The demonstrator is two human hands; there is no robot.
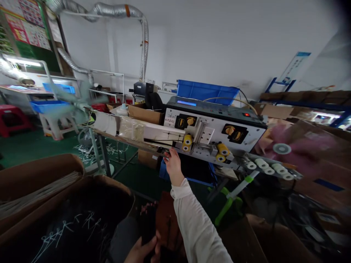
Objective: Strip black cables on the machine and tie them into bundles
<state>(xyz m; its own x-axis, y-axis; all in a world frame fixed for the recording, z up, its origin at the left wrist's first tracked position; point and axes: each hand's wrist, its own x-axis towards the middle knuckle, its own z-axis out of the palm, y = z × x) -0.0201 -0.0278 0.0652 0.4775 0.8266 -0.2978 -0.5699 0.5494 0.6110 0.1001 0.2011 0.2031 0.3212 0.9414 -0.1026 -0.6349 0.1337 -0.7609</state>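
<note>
The left hand (141, 250) is gripping a bundle of thin black wires with red tips (148, 223), its fingers closing around the lower end. The right hand (173, 164) is hovering empty, fingers (168, 154) slightly parted, just beside the front edge of a white-panelled wire-processing machine (208, 133).

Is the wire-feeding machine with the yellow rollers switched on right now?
It appears to be on: the wire-feeding machine has a lit blue display and a glowing red lamp.

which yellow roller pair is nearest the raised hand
The left yellow rollers on the machine, just up and right of the right hand; the other yellow rollers sit farther right.
</note>
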